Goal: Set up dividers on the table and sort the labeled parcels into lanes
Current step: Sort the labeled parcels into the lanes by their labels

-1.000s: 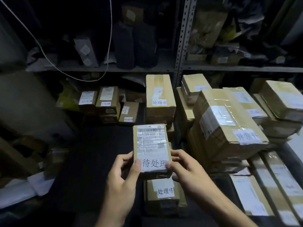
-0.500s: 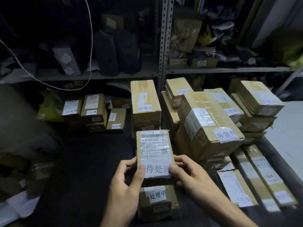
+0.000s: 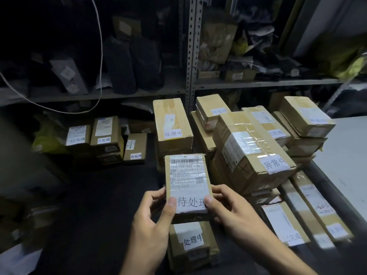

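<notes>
A small parcel [image 3: 187, 186] is held up over the dark bench [image 3: 99, 195], label face turned towards the camera, seemingly so that its sticker 待处理 can be read before a lane is chosen; it serves as the landmark here.

Far to its left and behind, two cartons marked 已完成 [image 3: 90, 133] are stood side by side, with a smaller box marked 待处理 [image 3: 135, 148] just to their right. These look like the start of sorted groups, though no divider can be made out between them.

At the parcel's lower left edge the left hand [image 3: 153, 221] is curled round it, the thumb pressed on the label and the other fingers [image 3: 154, 196] wrapped behind. Directly below the parcel a carton marked 处理中 [image 3: 191, 245] lies on the bench, and behind the parcel a tall carton with the same marking [image 3: 171, 121] is stacked on another box.

At the lower right edge the right hand [image 3: 234, 213] grips in mirror fashion, thumb on the label, fingers behind; the parcel is steadied by both.

To the right a large carton marked 异常件 [image 3: 252, 151] is perched atop a mixed pile [image 3: 297, 124], judged to be unsorted stock. Lower right of the parcel, long flat boxes [image 3: 305, 211] are laid in a row, one at least marked 已完成. What the cartons contain cannot be told, as all are taped closed.
</notes>
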The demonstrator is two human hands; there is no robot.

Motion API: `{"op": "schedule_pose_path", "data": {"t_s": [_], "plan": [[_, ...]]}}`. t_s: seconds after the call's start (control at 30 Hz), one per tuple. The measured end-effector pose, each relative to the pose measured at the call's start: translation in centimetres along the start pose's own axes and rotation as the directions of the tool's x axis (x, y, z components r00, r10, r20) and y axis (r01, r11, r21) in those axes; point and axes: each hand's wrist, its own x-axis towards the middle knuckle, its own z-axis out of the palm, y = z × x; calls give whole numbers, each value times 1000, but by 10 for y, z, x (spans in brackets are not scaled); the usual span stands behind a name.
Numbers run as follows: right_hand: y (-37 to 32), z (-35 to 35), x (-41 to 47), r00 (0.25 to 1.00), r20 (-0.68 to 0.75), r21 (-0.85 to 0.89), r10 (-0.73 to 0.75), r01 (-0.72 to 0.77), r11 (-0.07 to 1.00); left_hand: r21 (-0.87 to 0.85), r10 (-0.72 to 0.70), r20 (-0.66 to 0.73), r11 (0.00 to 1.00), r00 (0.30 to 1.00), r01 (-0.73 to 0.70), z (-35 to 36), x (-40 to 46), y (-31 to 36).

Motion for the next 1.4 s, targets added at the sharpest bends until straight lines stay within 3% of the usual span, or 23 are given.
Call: {"op": "schedule_pose_path", "data": {"t_s": [0.3, 0.5, 0.73, 0.93, 1.13, 1.4], "plan": [[-9, -29, -7, 999, -7, -30, -48, 47, 998, -16, -1, -51, 1000, 999, 0, 24, -6, 21], [-49, -79, -2, 984, 87, -128, -157, 167, 978, -28, 109, -132, 993, 985, -114, 43, -1, 73], [-121, -145, 43, 960, 63, -197, -273, 280, 940, -186, 157, -4, 970, 988, -155, 84, 62, 142], [-160, -183, 116, 965, 0, -152, -262, 259, 954, -129, 187, -7, 974, 982, -186, 124, 146, 177], [-162, -207, 205, 969, -65, -170, -238, 224, 960, -95, 118, 35, 989, 992, -114, 157, 236, 175], [-103, -216, 306, 989, -25, -210, -144, 135, 968, -82, -37, 29, 996, 999, 39, 186, 304, 110]]}}
